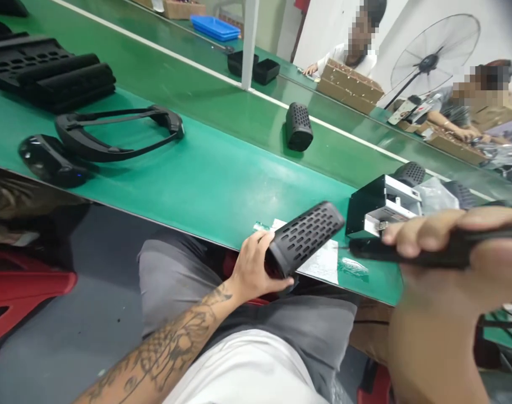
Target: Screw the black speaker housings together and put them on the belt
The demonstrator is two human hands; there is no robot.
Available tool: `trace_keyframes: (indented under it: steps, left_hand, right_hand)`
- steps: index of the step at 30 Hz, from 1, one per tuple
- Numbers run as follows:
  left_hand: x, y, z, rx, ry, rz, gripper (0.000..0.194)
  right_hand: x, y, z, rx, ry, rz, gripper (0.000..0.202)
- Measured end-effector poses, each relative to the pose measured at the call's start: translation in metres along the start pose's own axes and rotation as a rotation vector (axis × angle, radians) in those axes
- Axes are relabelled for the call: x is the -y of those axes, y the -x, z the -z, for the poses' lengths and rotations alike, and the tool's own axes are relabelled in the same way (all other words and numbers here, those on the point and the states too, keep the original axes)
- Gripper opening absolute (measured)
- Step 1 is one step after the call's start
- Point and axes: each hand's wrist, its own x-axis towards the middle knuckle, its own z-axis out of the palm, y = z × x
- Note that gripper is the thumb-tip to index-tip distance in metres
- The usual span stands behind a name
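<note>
My left hand [253, 264] is wrapped round the lower end of a black perforated housing [308, 234]. The housing is tilted over the table's near edge, its slotted face turned up. At the right, close to the camera, my right hand [447, 280] grips a black electric screwdriver [371, 249]. Its thin bit points left towards the housing, apart from it as seen here. White paper [326, 264] and a clear plastic scrap [354, 266] lie beneath them on the green table [205, 185].
Another perforated housing [299, 128] stands farther back. A black and silver metal box [371, 205] sits right of centre. A headset with a strap [116, 134] and stacked black parts [49, 73] occupy the left. Two people work across the table beside cardboard boxes [348, 84]. A red stool [24, 286] stands left.
</note>
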Motion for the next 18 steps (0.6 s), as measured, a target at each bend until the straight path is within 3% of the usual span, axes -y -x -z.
trace_keyframes:
  steps: [2, 4, 6, 8, 11, 14, 18]
  left_hand:
    - [-0.001, 0.031, -0.012, -0.049, -0.007, -0.052, 0.139]
    - [-0.005, 0.051, -0.021, 0.027, 0.037, -0.235, 0.135]
    - [-0.015, 0.056, -0.023, 0.204, 0.076, -0.440, 0.122]
    - [-0.031, 0.046, -0.021, 0.437, 0.062, -0.596, 0.102]
    - [-0.061, 0.004, -0.012, 0.641, 0.001, -0.723, 0.081]
    - [-0.081, -0.063, -0.001, 0.610, -0.054, -0.714, 0.088]
    - [-0.087, -0.149, 0.012, 0.681, -0.250, -0.657, 0.090]
  right_hand:
    - [-0.014, -0.018, 0.036, -0.217, 0.157, 0.078, 0.018]
    - [-0.036, -0.034, 0.072, -0.372, 0.325, 0.123, 0.013]
    - [-0.059, -0.044, 0.103, -0.460, 0.403, 0.143, 0.017]
    - [-0.076, -0.048, 0.124, -0.515, 0.418, 0.153, 0.017]
    - [-0.084, -0.044, 0.137, -0.542, 0.412, 0.151, 0.015]
    - [-0.072, -0.037, 0.127, -0.531, 0.401, 0.148, 0.016]
    - [-0.038, -0.028, 0.099, -0.529, 0.361, 0.181, 0.020]
